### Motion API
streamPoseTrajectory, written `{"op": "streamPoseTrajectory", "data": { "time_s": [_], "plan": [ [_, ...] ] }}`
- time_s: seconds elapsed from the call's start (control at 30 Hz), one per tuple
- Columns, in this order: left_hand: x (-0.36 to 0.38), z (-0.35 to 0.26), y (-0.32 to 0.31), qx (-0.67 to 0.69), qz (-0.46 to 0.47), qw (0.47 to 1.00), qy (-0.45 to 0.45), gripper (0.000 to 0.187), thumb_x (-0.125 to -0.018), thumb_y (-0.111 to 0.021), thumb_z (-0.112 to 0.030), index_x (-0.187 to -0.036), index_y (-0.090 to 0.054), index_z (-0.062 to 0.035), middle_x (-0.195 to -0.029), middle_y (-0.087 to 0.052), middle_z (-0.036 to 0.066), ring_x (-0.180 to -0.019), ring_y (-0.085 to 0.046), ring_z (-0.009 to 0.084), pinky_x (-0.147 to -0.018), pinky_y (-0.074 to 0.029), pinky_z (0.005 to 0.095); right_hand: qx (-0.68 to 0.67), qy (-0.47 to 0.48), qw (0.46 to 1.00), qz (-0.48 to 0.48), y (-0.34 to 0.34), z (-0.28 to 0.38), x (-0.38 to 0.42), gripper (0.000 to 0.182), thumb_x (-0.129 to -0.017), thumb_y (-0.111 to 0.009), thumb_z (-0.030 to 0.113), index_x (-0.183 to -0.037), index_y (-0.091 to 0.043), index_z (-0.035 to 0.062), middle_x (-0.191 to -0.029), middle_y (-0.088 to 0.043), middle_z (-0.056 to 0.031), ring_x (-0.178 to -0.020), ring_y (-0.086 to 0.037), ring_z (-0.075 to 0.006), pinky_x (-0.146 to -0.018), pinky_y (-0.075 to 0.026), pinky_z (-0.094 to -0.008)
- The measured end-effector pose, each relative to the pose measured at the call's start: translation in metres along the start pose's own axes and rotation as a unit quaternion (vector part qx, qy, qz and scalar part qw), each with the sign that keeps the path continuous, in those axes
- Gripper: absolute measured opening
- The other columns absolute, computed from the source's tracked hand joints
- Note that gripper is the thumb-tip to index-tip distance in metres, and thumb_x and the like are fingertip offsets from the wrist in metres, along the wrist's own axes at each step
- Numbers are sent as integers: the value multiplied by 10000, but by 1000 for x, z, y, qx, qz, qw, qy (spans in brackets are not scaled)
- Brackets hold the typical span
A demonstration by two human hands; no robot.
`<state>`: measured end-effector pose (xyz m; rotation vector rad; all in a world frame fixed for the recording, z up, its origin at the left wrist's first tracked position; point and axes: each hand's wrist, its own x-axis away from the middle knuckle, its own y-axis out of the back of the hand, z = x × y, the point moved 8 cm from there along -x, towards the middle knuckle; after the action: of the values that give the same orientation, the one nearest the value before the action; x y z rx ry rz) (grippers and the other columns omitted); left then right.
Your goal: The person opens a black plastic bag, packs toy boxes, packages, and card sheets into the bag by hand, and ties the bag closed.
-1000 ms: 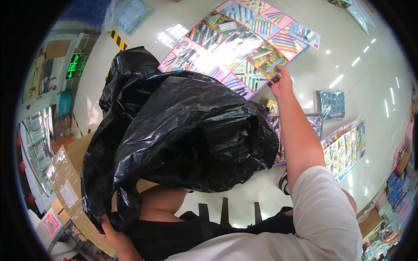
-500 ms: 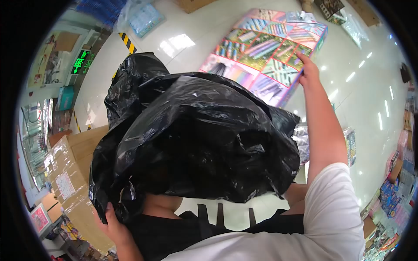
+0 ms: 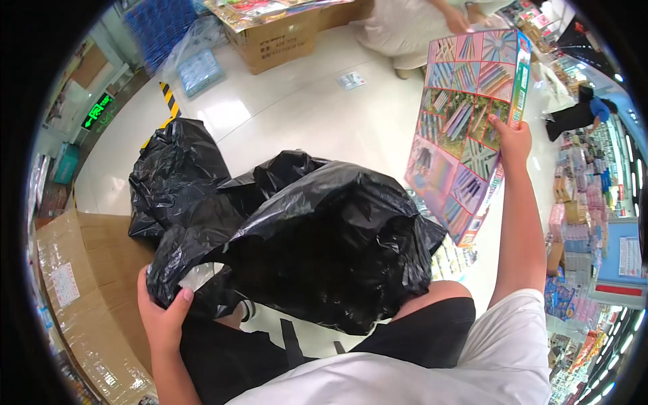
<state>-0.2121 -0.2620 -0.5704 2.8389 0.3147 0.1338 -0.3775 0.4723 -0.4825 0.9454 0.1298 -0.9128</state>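
A large black plastic bag lies across my lap, its mouth gaping toward me and its inside dark. My left hand grips the bag's edge at the lower left, where a pale patch shows through a gap. Out to the right, my right hand holds a flat colourful box by its right edge, thumb on the picture face. The box stands tilted, apart from my left hand, with its lower end near the bag's right side.
At left is a brown cardboard box. Behind stand a carton with printed goods on top and a wrapped blue pack. One person is at the top; another is at right near shelves.
The colourful box has moved right and turned more upright in my right hand. The bag's mouth has opened toward me. The view has shifted, bringing two people into sight.
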Motion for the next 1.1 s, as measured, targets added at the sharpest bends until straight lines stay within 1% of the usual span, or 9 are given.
{"op": "streamPoseTrajectory", "data": {
  "time_s": [0.13, 0.3, 0.4, 0.47, 0.6, 0.7, 0.8, 0.97, 1.1],
  "plan": [
    [-11, 31, 0, 61, 8, 998, 35, 675, -810, -782, -160, -1369, -452, 25, -1225, -590, 107, -1127, -569, 186, -1006, -442, 338, 67, 153, 983, -72, 101, 45, 26, 581, -670, -905, 501, -776, -529, 72, -717, -535, 11, -627, -474, -115, -598, -430, -284],
    [-22, 4, -63, 89, 126, 988, 24, 565, -909, -695, -169, -1403, -482, 1, -1259, -611, 92, -1143, -573, 166, -1004, -448, 305, -72, 213, 973, -60, 244, 106, 44, 387, -815, -858, 269, -740, -511, 116, -727, -493, 62, -675, -446, -45, -652, -372, -203],
    [-43, -32, -84, 208, 168, 963, 41, 454, -899, -688, -192, -1299, -569, -13, -1115, -670, 43, -995, -643, 154, -869, -518, 294, -180, 225, 958, 2, 352, 91, -15, 333, -901, -746, 240, -1146, -682, 25, -1139, -696, -69, -1031, -633, -143, -902, -473, -290],
    [-38, -62, -85, 225, 156, 961, 43, 316, -901, -674, -175, -1159, -612, -4, -984, -686, 54, -861, -671, 151, -737, -568, 308, -73, 221, 963, -134, 381, 174, 65, 459, -945, -663, 256, -1255, -550, -64, -1208, -615, -227, -1078, -619, -326, -907, -548, -428],
    [-32, -45, -62, 198, 189, 961, 38, 302, -917, -665, -217, -1143, -617, -23, -939, -719, 65, -779, -696, 148, -714, -584, 299, -263, 258, 924, -108, 403, 199, 169, 542, -900, -727, 265, -1315, -532, -22, -1277, -592, -204, -1146, -582, -345, -972, -507, -473],
    [-45, -41, -61, 173, 196, 960, 101, 308, -918, -663, -221, -1141, -610, -17, -912, -722, 68, -770, -698, 153, -704, -579, 292, -396, 104, 911, -38, 394, 168, 146, 476, -940, -669, 272, -1324, -606, -2, -1342, -616, -123, -1214, -584, -203, -1015, -461, -375],
    [-67, -66, -67, 215, 160, 957, 114, 252, -910, -683, -263, -1029, -674, -42, -872, -723, 54, -717, -690, 142, -657, -565, 294, -315, 147, 937, -25, 362, 194, 159, 516, -969, -601, 295, -1371, -525, -19, -1344, -561, -160, -1189, -596, -273, -968, -500, -454],
    [-88, -113, -99, 308, 212, 911, 175, 268, -908, -680, -309, -1036, -694, -74, -882, -730, 40, -724, -685, 137, -669, -562, 305, -160, 205, 958, 121, 311, 179, 151, 599, -835, -798, 276, -1296, -552, -17, -1209, -623, -101, -984, -634, -198, -790, -540, -347],
    [-117, -115, -82, 333, 85, 920, 187, 274, -933, -615, -281, -1083, -681, -62, -938, -733, 66, -784, -700, 182, -711, -569, 335, -291, 177, 915, 216, 244, 220, 231, 710, -686, -932, 221, -1228, -536, -10, -1056, -622, -82, -937, -615, -182, -846, -509, -337]
  ]
}}
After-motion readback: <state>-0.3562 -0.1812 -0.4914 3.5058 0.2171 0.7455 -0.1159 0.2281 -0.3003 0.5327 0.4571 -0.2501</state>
